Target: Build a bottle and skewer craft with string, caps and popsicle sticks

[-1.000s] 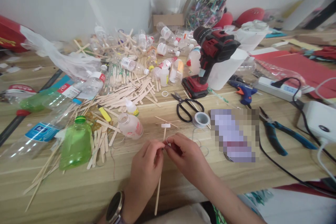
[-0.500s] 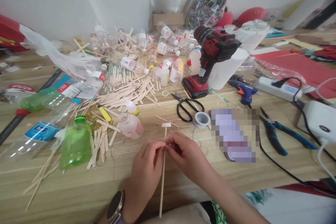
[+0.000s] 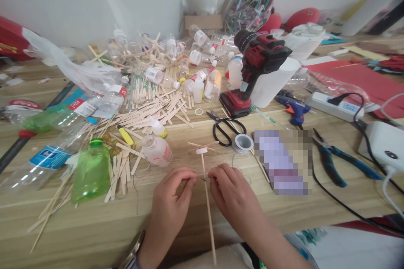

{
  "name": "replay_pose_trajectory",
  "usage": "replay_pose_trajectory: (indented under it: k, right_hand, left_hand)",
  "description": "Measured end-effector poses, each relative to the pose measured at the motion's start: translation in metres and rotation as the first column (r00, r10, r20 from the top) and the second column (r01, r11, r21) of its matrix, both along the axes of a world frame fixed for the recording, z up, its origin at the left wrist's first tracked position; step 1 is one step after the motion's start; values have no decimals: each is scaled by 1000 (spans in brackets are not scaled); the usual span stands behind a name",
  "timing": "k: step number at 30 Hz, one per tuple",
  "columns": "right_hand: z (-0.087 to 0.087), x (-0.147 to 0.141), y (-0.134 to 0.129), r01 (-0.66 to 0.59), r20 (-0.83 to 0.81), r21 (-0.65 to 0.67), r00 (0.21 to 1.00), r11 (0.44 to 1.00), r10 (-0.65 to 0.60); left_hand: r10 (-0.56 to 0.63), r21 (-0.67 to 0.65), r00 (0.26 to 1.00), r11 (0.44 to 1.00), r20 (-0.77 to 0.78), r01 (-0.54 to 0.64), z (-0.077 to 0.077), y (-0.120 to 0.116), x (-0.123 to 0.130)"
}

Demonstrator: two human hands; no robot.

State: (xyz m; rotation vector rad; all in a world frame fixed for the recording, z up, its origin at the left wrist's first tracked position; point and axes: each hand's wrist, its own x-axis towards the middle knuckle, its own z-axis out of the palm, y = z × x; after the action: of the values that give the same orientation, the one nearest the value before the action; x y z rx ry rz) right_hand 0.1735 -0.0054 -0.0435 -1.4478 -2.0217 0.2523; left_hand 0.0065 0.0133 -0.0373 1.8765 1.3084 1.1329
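A thin wooden stick [image 3: 208, 214] runs from the table's front edge up to a small white piece [image 3: 201, 150] with thin crossed sticks at its top. My left hand [image 3: 176, 193] is on the stick's left side, thumb and forefinger pinched on a fine thread that meets the stick. On the right side, my right hand [image 3: 232, 189] is closed close beside the stick, pinching the thread's other side; the thread is hard to see. A grey spool [image 3: 243, 143] and black-handled scissors [image 3: 221, 130] lie beyond my right hand.
Left of my hands are a pink-white bottle [image 3: 157, 150], a green bottle [image 3: 92, 172] and loose craft sticks [image 3: 121, 172]. A red drill [image 3: 257, 59] stands behind the scissors; pliers [image 3: 334, 159], a glue gun [image 3: 295, 111] and a power strip [image 3: 336, 107] are right.
My hands have moved apart, to either side of the stick, drawing the thread out between them. The stick's lower end has swung to the right.
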Motion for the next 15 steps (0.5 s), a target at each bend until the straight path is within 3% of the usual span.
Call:
replay_pose_trajectory:
  k: [5,8,12,15]
  right_hand:
    - [-9,8,-5,54,-97,-21,994,998,-56]
    - [-10,7,-6,54,-201,-70,977,996,-67]
    - [-6,4,-5,-3,-391,-176,918,984,-67]
    - [-2,2,-2,-61,-556,-254,826,965,-94]
  left_hand:
    - [47,-234,993,972,107,-20,1,-1,-2]
    - [30,-330,964,942,264,61,0,-3,0]
    - [48,-435,799,857,600,275,-2,-5,7]
    - [129,-485,698,806,704,340,-2,-4,13]
